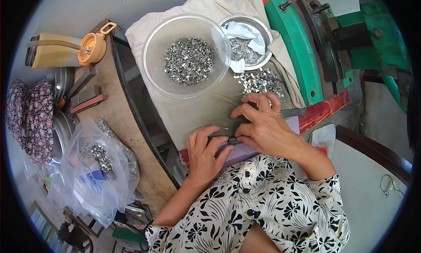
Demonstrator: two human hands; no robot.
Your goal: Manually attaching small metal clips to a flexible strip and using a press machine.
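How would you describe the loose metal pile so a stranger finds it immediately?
Find the green machine at upper right. On the cloth to its left, between the metal bowl and the person's right hand, lies the pile. Unlike what lies in that bowl and the clear tub, it has no container.

Orange looped-handle container (93,49), brown wooden table (117,119), dark floral cloth (28,121), green machine (293,51)
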